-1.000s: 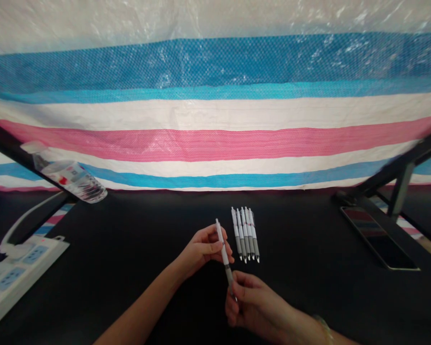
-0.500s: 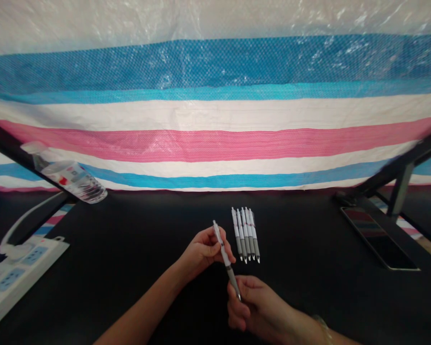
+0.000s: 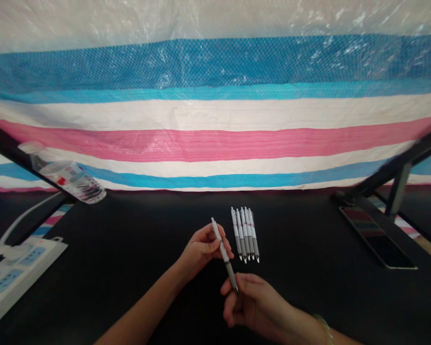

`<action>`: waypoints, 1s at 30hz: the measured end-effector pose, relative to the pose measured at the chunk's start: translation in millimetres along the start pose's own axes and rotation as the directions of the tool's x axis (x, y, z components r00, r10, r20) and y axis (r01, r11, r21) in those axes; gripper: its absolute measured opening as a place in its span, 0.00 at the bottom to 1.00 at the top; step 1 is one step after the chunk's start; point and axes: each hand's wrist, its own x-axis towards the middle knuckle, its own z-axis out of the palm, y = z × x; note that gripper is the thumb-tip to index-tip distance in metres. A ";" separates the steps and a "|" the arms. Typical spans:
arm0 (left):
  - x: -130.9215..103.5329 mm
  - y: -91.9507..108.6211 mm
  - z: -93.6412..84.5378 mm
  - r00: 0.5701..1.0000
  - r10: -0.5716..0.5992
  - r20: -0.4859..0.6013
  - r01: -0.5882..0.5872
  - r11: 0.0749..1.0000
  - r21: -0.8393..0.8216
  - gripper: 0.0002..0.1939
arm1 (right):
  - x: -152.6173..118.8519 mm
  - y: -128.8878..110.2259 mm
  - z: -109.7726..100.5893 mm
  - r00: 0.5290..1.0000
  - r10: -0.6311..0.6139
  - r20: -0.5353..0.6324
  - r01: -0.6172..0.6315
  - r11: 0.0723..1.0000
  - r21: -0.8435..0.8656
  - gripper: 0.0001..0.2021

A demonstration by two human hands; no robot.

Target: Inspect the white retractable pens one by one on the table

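Observation:
A white pen with a grey grip [image 3: 224, 251] is held at a slant above the black table, its tip pointing down toward me. My left hand [image 3: 204, 248] pinches its upper white part between thumb and fingers. At the lower end, the thumb and fingers of my right hand [image 3: 253, 299] are around the pen's tip. Just beyond and to the right, several similar pens [image 3: 245, 234] lie side by side in a row, with their tips toward me.
On the right lies a black phone [image 3: 377, 237]. A water bottle [image 3: 73, 179] leans by the dark frame bar at the left. A white power strip [image 3: 25, 268] with a plugged-in cable is at the left edge. Behind the black table [image 3: 129, 225] hangs a striped sheet.
The fingers of my right hand have loosened and spread a little at the pen's tip. More of the grey grip shows. The pen and my left hand have shifted very slightly left.

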 end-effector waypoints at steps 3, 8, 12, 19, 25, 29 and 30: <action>-0.2 0.6 0.2 1.000 0.013 -0.004 -0.013 1.000 0.011 0.12 | 0.3 -0.4 0.2 1.000 0.001 -0.013 -0.001 1.000 -0.023 0.23; 0.6 0.0 0.3 1.000 -0.005 0.001 0.005 1.000 0.011 0.13 | 2.8 1.9 -4.2 0.999 -0.013 0.038 0.015 0.999 -0.042 0.19; 0.7 0.7 0.0 1.000 0.007 -0.015 -0.006 1.000 0.020 0.13 | 3.1 -0.2 -1.9 1.000 0.005 -0.002 -0.006 1.000 -0.026 0.23; 1.2 -0.4 -0.7 1.000 0.001 -0.010 -0.001 1.000 0.024 0.13 | 1.6 -2.2 -0.8 1.000 0.009 0.007 -0.009 0.999 -0.053 0.18; 0.7 -1.5 -0.2 1.000 0.010 -0.023 -0.009 0.999 0.041 0.13 | 3.0 -3.3 -0.9 1.000 0.030 -0.009 -0.030 0.999 -0.028 0.22; 0.1 -2.8 1.7 1.000 -0.015 -0.027 0.016 0.999 0.041 0.13 | 2.4 -2.1 -1.7 0.999 0.012 -0.033 -0.014 0.998 -0.064 0.19; 0.0 -3.0 2.0 0.999 -0.018 -0.028 0.019 0.999 0.042 0.13 | 2.4 -1.8 -1.9 0.999 0.015 -0.031 -0.017 0.998 -0.062 0.19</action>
